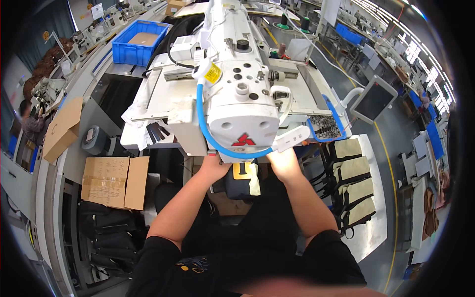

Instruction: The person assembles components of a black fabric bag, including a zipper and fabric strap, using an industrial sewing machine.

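A large white industrial sewing machine stands right in front of me. My left hand reaches under the left of its head, beside a small red part on the casing. My right hand is brightly lit under the right of the head, near a white lamp strip. The machine hides the fingers of both hands. Between my wrists hangs a black and cream fabric piece with a yellow patch. Whether either hand grips it does not show.
Black and cream fabric pieces lie in a row on a white board to my right. A blue tray of small parts and a screen are beyond. At left are cardboard boxes, black fabric pieces and a blue crate.
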`<state>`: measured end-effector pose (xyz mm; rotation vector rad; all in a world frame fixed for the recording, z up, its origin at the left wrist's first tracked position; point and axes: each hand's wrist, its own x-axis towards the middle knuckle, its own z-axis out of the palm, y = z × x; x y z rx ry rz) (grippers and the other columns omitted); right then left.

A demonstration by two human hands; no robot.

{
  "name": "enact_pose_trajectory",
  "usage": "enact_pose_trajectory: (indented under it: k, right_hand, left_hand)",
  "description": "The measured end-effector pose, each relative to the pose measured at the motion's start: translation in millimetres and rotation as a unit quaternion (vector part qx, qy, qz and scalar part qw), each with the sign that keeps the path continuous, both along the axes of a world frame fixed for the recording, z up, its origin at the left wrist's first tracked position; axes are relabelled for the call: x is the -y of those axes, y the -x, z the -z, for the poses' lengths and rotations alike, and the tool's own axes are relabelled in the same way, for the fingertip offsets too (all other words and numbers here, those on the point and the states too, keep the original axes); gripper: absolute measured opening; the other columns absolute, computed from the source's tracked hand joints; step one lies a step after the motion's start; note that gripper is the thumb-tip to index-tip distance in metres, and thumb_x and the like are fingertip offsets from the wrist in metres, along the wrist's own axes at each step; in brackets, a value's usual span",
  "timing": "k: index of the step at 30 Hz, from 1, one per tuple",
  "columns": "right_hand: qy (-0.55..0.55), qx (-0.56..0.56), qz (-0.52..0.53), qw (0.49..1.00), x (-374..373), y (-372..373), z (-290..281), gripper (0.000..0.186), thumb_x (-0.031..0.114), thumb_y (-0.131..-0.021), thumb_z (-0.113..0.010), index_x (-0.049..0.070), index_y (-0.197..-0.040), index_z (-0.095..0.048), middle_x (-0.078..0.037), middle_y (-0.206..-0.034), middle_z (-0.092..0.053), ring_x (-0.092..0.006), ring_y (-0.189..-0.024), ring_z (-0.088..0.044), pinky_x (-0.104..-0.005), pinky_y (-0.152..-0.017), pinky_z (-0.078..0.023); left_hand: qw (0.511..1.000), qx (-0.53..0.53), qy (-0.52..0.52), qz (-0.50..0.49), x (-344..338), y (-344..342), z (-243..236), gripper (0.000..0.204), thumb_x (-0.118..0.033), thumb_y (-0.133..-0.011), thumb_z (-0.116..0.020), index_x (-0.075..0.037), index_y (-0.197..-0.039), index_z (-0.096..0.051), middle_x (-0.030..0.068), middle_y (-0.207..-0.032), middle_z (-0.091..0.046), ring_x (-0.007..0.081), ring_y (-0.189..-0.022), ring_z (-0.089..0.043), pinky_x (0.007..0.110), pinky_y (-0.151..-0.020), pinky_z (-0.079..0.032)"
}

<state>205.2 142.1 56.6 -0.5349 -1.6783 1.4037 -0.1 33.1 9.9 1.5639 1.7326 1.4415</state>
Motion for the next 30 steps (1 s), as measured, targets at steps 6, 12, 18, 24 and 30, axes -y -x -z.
enact_pose_trajectory:
  k: [6,12,18,24,30]
  right_hand:
    - [-0.158,0.089,-0.01,0.983,14.2,34.0,-23.8,0.028,-0.003,-0.089,-0.053,-0.006,-0.116,-0.062,-0.014,-0.107,-0.07,-0.0222,-0.102,-0.066,-0.036,-0.092,-0.05]
    - [-0.264,0.15,0.037,0.952,13.1,29.3,-15.5,0.022,0.005,-0.087,-0.062,-0.002,-0.107,-0.068,-0.017,-0.099,-0.073,-0.0343,-0.097,-0.07,-0.0412,-0.088,-0.052]
    - [-0.254,0.154,0.018,0.955,20.4,24.7,-25.1,0.025,0.009,-0.086,-0.063,0.0,-0.109,-0.07,-0.018,-0.104,-0.074,-0.0369,-0.102,-0.069,-0.0427,-0.091,-0.053]
    - [-0.321,0.21,0.034,0.923,3.6,16.4,-20.9,0.025,0.013,-0.087,-0.063,0.0,-0.106,-0.073,-0.021,-0.1,-0.074,-0.0402,-0.094,-0.07,-0.0405,-0.084,-0.056]
    - [-0.264,0.205,-0.056,0.941,11.5,9.1,-36.5,0.022,0.016,-0.091,-0.069,0.001,-0.107,-0.074,-0.017,-0.102,-0.075,-0.0315,-0.09,-0.072,-0.0369,-0.084,-0.055]
  left_hand:
    - [0.999,0.042,-0.005,-0.025,3.4,-7.9,-21.9,0.031,0.002,-0.088,-0.07,-0.002,-0.118,-0.068,0.0117,-0.116,-0.073,0.0252,-0.111,-0.069,0.037,-0.096,-0.054]
    - [0.999,0.036,-0.014,-0.023,3.8,-14.0,-22.3,0.032,-0.002,-0.088,-0.072,-0.004,-0.12,-0.068,0.0116,-0.115,-0.073,0.0239,-0.11,-0.069,0.037,-0.095,-0.053]
    - [0.997,0.077,-0.025,-0.016,8.7,-16.4,-8.9,0.038,-0.007,-0.088,-0.076,-0.003,-0.124,-0.066,0.0126,-0.124,-0.069,0.0255,-0.117,-0.065,0.038,-0.1,-0.051]
    - [0.992,0.122,-0.028,0.011,7.9,-12.2,-24.9,0.029,-0.004,-0.092,-0.07,0.001,-0.12,-0.069,0.01,-0.116,-0.074,0.0188,-0.109,-0.068,0.035,-0.096,-0.053]
    - [0.968,0.246,-0.042,-0.022,3.0,-8.7,7.4,0.021,-0.012,-0.081,-0.075,0.005,-0.093,-0.07,0.0049,-0.078,-0.067,0.0104,-0.073,-0.059,0.029,-0.067,-0.048]
